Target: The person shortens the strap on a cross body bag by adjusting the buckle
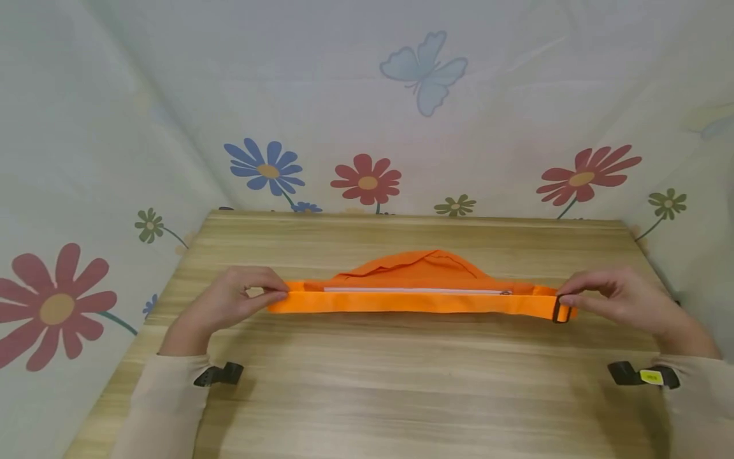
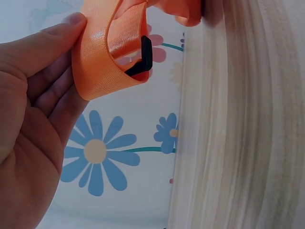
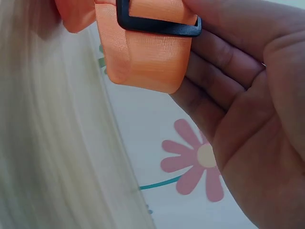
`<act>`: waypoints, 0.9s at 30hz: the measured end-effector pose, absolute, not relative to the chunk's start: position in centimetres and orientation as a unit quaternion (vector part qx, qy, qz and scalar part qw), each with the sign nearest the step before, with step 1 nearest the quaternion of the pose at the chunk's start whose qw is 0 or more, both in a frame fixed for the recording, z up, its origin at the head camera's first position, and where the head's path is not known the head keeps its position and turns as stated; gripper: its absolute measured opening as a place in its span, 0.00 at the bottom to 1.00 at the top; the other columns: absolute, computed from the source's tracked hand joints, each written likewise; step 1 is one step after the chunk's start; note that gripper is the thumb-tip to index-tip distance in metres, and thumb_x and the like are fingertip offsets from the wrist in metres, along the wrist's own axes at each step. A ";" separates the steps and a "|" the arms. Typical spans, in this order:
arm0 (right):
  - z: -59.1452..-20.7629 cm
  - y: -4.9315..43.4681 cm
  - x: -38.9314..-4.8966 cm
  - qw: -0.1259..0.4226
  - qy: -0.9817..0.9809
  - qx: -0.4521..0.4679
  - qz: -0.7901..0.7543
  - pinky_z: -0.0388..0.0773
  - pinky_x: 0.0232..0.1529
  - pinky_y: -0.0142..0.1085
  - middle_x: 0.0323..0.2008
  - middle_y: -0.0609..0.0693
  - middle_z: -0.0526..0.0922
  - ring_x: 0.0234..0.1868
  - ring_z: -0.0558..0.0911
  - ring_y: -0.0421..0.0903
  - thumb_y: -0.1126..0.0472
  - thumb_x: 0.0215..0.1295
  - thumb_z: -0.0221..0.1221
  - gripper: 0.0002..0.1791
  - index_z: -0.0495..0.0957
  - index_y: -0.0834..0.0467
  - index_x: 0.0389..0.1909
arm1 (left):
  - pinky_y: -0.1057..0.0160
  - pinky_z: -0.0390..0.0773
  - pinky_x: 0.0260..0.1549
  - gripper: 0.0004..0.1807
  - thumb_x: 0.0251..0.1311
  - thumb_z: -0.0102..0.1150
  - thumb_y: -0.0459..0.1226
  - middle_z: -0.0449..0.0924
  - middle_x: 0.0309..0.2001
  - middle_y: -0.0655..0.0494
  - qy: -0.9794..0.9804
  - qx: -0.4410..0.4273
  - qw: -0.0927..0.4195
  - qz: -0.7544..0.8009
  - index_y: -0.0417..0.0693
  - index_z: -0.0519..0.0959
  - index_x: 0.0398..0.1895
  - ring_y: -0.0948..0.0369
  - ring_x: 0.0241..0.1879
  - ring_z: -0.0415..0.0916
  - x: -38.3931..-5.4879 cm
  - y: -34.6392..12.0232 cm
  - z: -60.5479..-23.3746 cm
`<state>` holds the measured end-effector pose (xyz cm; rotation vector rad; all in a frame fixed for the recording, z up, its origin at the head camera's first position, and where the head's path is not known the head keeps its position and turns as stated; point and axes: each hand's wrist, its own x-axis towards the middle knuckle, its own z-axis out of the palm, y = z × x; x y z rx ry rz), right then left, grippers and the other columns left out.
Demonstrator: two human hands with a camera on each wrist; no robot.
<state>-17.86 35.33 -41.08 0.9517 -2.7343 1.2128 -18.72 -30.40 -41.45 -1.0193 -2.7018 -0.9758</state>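
An orange waist bag (image 1: 401, 274) with a white zipper is stretched level between both hands, its strap (image 1: 401, 302) running along the near side. At its left end my left hand (image 1: 243, 296) pinches the folded strap between thumb and fingers. My right hand (image 1: 625, 299) pinches the other end beside a black slide buckle (image 1: 562, 310). In the left wrist view the strap (image 2: 97, 52) loops past the thumb, and a black buckle piece (image 2: 143, 57) shows inside the loop. The right wrist view has the buckle (image 3: 159, 26) threaded with strap, close to the fingers.
Beneath the bag lies a wood-grain table (image 1: 436, 382). A pale curtain (image 1: 321, 95) printed with flowers and a butterfly stands behind the table and along its sides. Black wrist cameras (image 1: 220, 374) sit at both sleeves.
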 end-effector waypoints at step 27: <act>-44.6 33.9 -16.6 -0.058 -0.915 0.263 0.302 0.84 0.44 0.25 0.41 0.39 0.92 0.41 0.84 0.28 0.67 0.65 0.74 0.12 0.93 0.47 0.42 | 0.62 0.88 0.45 0.11 0.63 0.75 0.27 0.92 0.41 0.64 -0.885 -0.357 -0.009 -0.298 0.53 0.93 0.41 0.68 0.41 0.85 -18.4 -30.6 -44.9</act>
